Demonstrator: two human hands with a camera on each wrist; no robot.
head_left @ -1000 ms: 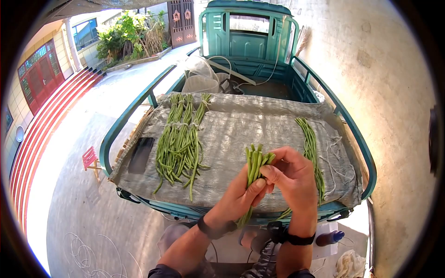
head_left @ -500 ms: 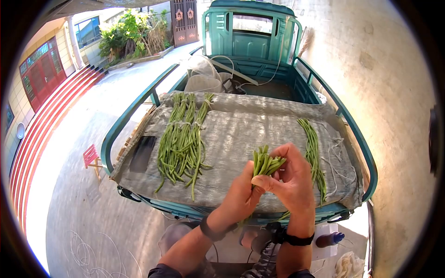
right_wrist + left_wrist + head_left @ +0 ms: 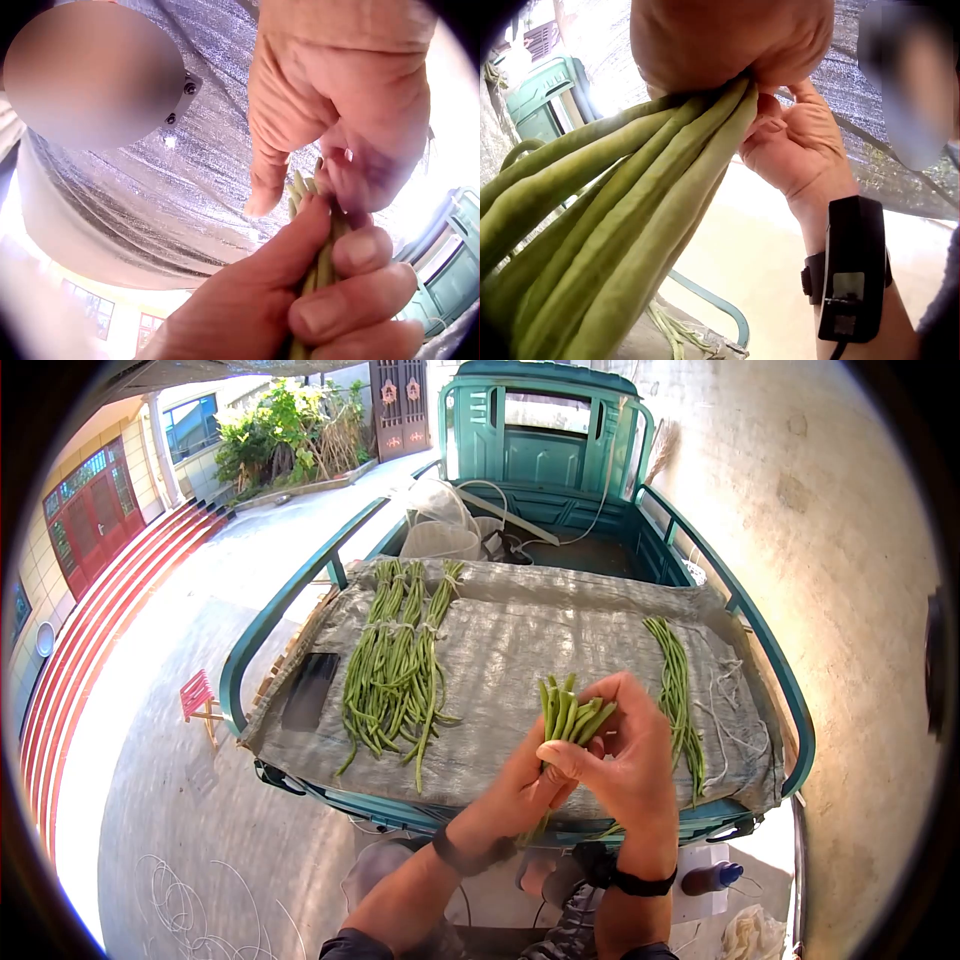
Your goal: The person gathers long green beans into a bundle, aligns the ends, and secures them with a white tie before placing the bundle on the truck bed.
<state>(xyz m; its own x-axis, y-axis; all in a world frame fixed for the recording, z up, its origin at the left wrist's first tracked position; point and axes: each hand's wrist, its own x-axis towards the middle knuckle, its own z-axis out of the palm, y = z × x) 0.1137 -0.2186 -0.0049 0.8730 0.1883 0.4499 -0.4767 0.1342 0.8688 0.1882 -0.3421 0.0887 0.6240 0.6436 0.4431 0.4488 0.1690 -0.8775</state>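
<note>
My left hand point(image 3: 520, 780) grips a bunch of long green beans point(image 3: 562, 712) below its upper ends, over the near edge of the cloth. The right hand point(image 3: 635, 755) curls round those upper ends from the right, its thumb lying across the front near the left thumb. In the left wrist view the bean lengths point(image 3: 622, 217) fan out from under the left hand point(image 3: 727, 45). The right wrist view shows the left fingers point(image 3: 349, 300) wrapped round the stalks, with the right fingertips at the tops. Part of the bunch is hidden by the hands.
Tied bean bundles point(image 3: 395, 670) lie on the left of the grey cloth point(image 3: 560, 620), beside a dark phone-like slab point(image 3: 311, 690). Loose beans point(image 3: 676, 695) and white strings point(image 3: 730, 710) lie at the right. Green rails point(image 3: 775, 660) flank the cart bed.
The right thumb has come down across the front of the bunch, and the right fingers have closed round the tops. The bean tops now spread and lean further right.
</note>
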